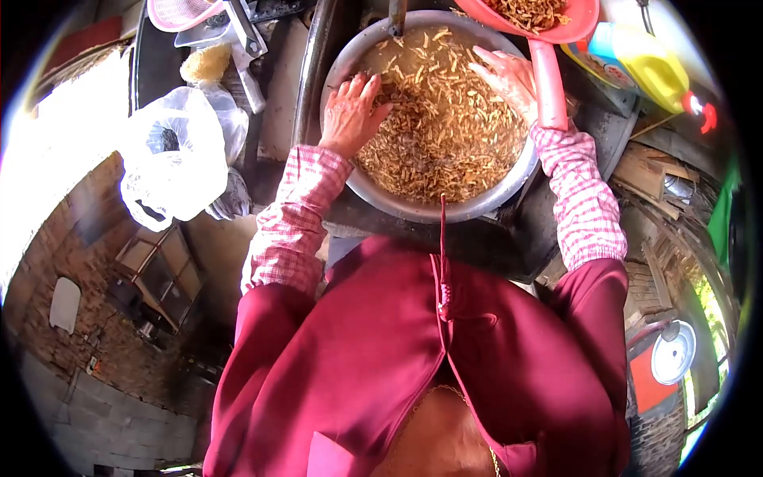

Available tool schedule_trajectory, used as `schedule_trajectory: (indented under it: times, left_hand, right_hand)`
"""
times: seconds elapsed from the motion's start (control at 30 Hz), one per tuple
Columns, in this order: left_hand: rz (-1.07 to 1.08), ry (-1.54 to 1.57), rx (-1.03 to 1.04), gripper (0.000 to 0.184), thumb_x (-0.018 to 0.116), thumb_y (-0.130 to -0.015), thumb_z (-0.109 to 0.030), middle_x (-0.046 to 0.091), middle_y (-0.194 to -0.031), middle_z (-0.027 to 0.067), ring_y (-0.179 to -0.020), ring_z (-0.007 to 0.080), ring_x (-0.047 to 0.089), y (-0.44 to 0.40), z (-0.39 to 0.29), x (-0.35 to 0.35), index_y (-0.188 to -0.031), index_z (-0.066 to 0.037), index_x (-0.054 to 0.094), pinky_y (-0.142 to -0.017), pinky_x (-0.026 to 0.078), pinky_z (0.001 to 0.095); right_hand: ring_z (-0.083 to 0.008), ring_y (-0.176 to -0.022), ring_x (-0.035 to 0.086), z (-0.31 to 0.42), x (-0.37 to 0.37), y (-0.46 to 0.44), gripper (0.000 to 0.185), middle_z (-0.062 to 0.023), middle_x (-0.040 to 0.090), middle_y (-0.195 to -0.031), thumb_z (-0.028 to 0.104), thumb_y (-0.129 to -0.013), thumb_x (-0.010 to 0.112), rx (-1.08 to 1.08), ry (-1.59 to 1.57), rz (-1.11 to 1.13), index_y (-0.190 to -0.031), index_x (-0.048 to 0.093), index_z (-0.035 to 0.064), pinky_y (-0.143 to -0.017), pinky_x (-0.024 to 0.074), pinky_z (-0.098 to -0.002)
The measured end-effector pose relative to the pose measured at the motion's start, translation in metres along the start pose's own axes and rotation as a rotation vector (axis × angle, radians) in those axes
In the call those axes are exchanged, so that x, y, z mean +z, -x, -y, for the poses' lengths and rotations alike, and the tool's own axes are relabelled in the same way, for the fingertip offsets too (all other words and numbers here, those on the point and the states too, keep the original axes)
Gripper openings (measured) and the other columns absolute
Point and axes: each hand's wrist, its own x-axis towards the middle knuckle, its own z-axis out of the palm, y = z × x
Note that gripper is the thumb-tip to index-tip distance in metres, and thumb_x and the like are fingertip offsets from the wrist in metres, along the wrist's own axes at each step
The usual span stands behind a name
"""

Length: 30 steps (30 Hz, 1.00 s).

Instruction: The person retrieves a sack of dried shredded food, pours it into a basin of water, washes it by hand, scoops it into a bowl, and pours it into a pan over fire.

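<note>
Our left hand (348, 115) is opening its fingers wide over brown strips (429, 151) in the metal basin (445, 211), at left. Our right hand (509, 82) is reaching over the right side, fingers parted, beside the red handle (548, 87).

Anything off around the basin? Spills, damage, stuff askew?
No clear spill or damage. Slightly odd: pink strainer of brown strips overhangs the basin's upper-right rim, handle by the right hand; might get knocked.

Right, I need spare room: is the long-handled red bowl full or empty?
Not empty: the red bowl holds brown strips. I cannot tell if full; the frame cuts it.
</note>
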Motion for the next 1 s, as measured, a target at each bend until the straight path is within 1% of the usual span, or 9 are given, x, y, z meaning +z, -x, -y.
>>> schedule_trajectory:
  times: [0.2,0.27,0.33,0.4,0.47,0.5,0.53,0.7,1.0]
  left_hand:
    - [0.271,-0.019,-0.222,0.054,0.055,-0.088,-0.048,0.054,-0.108,0.0184,-0.102,0.0365,0.055,0.002,-0.016,0.011,-0.129,-0.013,0.051,-0.085,0.046,0.0459]
    - [0.358,0.026,-0.295,0.054,0.054,-0.088,-0.048,0.054,-0.108,0.0200,-0.100,0.0376,0.056,0.004,-0.019,0.011,-0.129,-0.012,0.051,-0.084,0.046,0.0463]
    - [0.387,0.068,-0.315,0.055,0.053,-0.089,-0.050,0.053,-0.112,0.0228,-0.098,0.0395,0.058,0.009,-0.019,0.013,-0.128,-0.011,0.051,-0.084,0.047,0.0473]
    - [0.455,0.093,-0.380,0.055,0.053,-0.088,-0.050,0.053,-0.116,0.0233,-0.099,0.0392,0.058,0.010,-0.021,0.014,-0.127,-0.010,0.052,-0.084,0.047,0.0468]
    - [0.429,0.132,-0.372,0.055,0.052,-0.088,-0.051,0.057,-0.114,0.0241,-0.099,0.0383,0.059,0.015,-0.018,0.020,-0.124,-0.009,0.055,-0.084,0.047,0.0460]
    - [0.415,0.152,-0.368,0.055,0.052,-0.088,-0.051,0.058,-0.113,0.0244,-0.099,0.0379,0.060,0.016,-0.017,0.023,-0.123,-0.008,0.056,-0.084,0.047,0.0456]
    - [0.437,0.170,-0.378,0.053,0.052,-0.088,-0.050,0.060,-0.110,0.0231,-0.098,0.0363,0.061,0.017,-0.015,0.025,-0.121,-0.010,0.057,-0.084,0.048,0.0442]
    - [0.551,0.226,-0.418,0.049,0.052,-0.087,-0.050,0.067,-0.094,0.0199,-0.092,0.0337,0.064,0.016,-0.012,0.028,-0.114,-0.011,0.063,-0.084,0.048,0.0416]
    - [0.596,0.416,-0.511,0.060,0.048,-0.087,-0.058,0.066,-0.097,0.0233,-0.094,0.0363,0.063,0.036,-0.009,0.051,-0.106,-0.004,0.067,-0.085,0.047,0.0420]
  right_hand:
    - [-0.0342,-0.088,0.063,0.017,0.005,0.028,0.035,-0.0176,0.066,-0.094,0.034,-0.086,0.062,0.491,-0.248,0.378,-0.103,0.065,0.0037,-0.079,0.0507,-0.0399]
    - [-0.0376,-0.080,0.062,0.015,0.035,0.063,0.038,-0.0205,0.065,-0.086,0.038,-0.084,0.061,0.294,-0.155,0.166,-0.096,0.065,0.0028,-0.071,0.0487,-0.0455]
    - [-0.0385,-0.077,0.062,0.022,0.037,0.076,0.036,-0.0205,0.064,-0.080,0.038,-0.083,0.061,0.273,-0.104,0.223,-0.093,0.065,0.0035,-0.069,0.0474,-0.0467]
    - [-0.0372,-0.082,0.061,0.026,0.035,0.079,0.034,-0.0191,0.064,-0.084,0.036,-0.084,0.060,0.412,-0.168,0.358,-0.097,0.064,0.0047,-0.072,0.0462,-0.0469]
    - [-0.0335,-0.094,0.060,0.037,0.019,0.069,0.034,-0.0162,0.063,-0.098,0.034,-0.086,0.059,0.718,-0.350,0.570,-0.106,0.062,0.0063,-0.081,0.0452,-0.0461]
    - [-0.0390,-0.075,0.061,0.041,0.017,0.073,0.035,-0.0207,0.063,-0.077,0.037,-0.083,0.060,0.609,-0.303,0.349,-0.087,0.064,0.0023,-0.067,0.0454,-0.0486]
    - [-0.0366,-0.082,0.062,0.043,0.012,0.071,0.035,-0.0195,0.065,-0.083,0.040,-0.082,0.061,0.686,-0.302,0.487,-0.091,0.066,0.0058,-0.072,0.0462,-0.0487]
    - [-0.0380,-0.081,0.061,0.063,0.007,0.083,0.039,-0.0208,0.064,-0.081,0.042,-0.083,0.060,0.782,-0.339,0.459,-0.088,0.065,0.0038,-0.072,0.0471,-0.0464]
    - [-0.0407,-0.084,0.061,0.090,0.003,0.091,0.038,-0.0245,0.064,-0.087,0.041,-0.086,0.057,0.950,-0.457,0.552,-0.092,0.064,0.0036,-0.073,0.0473,-0.0476]
